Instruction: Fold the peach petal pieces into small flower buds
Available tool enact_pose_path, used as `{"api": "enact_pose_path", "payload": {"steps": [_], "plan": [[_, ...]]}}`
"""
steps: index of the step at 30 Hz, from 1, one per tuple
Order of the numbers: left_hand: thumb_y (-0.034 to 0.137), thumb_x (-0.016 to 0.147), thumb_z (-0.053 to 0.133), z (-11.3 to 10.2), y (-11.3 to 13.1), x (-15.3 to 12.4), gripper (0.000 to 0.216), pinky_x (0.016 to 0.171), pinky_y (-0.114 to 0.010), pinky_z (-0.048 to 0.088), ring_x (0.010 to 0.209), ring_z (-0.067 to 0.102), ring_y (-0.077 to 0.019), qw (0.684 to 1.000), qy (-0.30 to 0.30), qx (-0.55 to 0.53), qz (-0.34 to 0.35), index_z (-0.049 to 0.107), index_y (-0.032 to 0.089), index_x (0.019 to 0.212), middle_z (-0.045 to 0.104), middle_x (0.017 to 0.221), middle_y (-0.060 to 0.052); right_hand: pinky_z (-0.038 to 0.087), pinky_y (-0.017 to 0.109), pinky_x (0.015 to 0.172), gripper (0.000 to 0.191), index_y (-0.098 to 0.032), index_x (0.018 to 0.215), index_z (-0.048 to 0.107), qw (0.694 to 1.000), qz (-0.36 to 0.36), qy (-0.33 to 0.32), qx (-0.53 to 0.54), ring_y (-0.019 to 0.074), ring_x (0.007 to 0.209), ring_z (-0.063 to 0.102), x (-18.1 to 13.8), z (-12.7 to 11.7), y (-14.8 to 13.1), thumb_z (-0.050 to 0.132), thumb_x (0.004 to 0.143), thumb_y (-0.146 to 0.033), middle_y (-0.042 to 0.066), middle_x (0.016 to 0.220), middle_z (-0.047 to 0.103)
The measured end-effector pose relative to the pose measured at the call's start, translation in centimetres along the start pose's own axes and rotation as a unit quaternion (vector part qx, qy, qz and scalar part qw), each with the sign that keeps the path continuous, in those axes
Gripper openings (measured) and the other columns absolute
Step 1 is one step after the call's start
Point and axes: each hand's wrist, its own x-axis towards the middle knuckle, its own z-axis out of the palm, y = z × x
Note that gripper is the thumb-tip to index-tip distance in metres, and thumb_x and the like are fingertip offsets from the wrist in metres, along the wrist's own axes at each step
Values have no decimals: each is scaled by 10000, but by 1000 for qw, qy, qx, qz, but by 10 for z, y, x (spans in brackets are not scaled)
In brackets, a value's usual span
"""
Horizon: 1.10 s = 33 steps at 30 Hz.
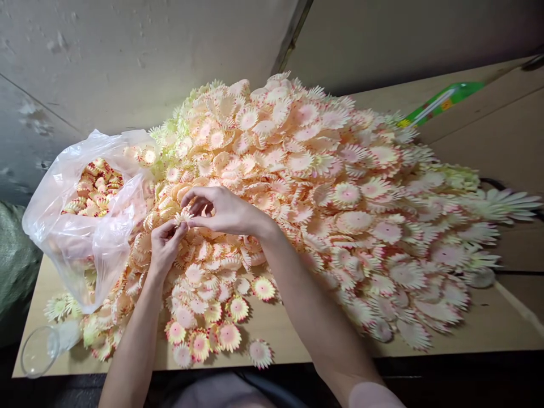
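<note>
My left hand (165, 243) pinches a small pale artificial flower piece (183, 217) with fringed petals by its edge. From the right, my right hand (216, 209) reaches to the same flower piece, its thumb and a finger closed at the side of it. Both hands hover over a large heap of loose flower pieces (297, 164), cream and pink with reddish tips. Whether the held piece is one layer or several stacked together, I cannot tell.
A clear plastic bag (55, 187) holding red-tipped flower pieces (100, 187) stands at the left. A clear plastic cup (40, 351) lies at the table's (289, 345) front left corner. A green packet (450, 102) lies at the back right. The wall (127, 62) rises behind.
</note>
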Motion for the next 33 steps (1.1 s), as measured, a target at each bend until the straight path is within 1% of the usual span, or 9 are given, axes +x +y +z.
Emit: {"api": "enact_pose_path", "payload": {"steps": [8,14,16,18,20,21,23,27,33], "plan": [[616,820,634,-1,-2,1,536,500,-243,248,525,295,-82,999,-38,24,3,497,157,577,370,549,36,480,251,679,310,-155,1024,623,1000,-11,18,-13,157,851,680,2,0,0,670,721,-110,43,904,710],[662,814,611,-1,-5,2,588,516,-261,252,524,308,-90,999,-38,26,-8,452,167,540,374,533,29,485,255,643,151,-155,879,603,997,-47,43,-52,141,739,662,0,0,-6,629,740,-104,21,805,684],[627,842,603,-1,-7,2,559,520,-263,257,523,317,-91,999,-38,17,-10,482,164,554,377,539,28,505,276,666,101,-158,863,594,991,-61,111,-51,143,734,649,-4,-6,-9,625,773,-123,32,823,678],[591,872,588,-1,-7,2,504,524,-258,273,527,339,-96,1000,-30,5,-6,547,161,613,381,550,30,523,312,710,84,-167,900,597,968,-63,235,-53,162,783,642,-8,-14,-11,629,825,-182,55,884,677],[562,857,630,0,-5,1,406,514,-246,280,524,352,-94,1000,-11,-3,-3,619,168,764,397,577,40,530,348,741,193,-181,989,606,939,-52,334,-68,199,874,633,-11,-22,-12,681,827,-255,82,1000,665],[545,838,664,0,-4,1,368,506,-238,279,519,352,-90,1000,0,-4,-1,633,179,863,406,595,47,531,361,753,266,-188,1032,609,932,-47,350,-80,218,922,625,-12,-24,-13,719,806,-276,92,1062,652],[516,812,711,0,-2,0,389,497,-224,287,508,353,-83,1000,6,3,1,624,211,1038,422,622,58,526,372,779,354,-187,1071,621,945,-46,307,-102,230,961,612,-12,-26,-13,772,761,-267,100,1126,633],[570,842,648,-3,-3,1,482,511,-225,334,483,375,-89,1000,-12,-3,19,609,233,1184,411,577,67,500,319,787,219,-164,989,653,990,-61,79,-95,170,872,617,-7,-16,-13,714,778,-161,64,1016,674],[766,793,501,1,-3,5,665,515,-243,405,490,464,-111,994,44,-100,21,523,264,1229,443,574,66,435,268,689,132,-151,806,631,989,-48,-104,-97,130,746,572,0,2,-16,730,721,-130,16,816,658]]}}
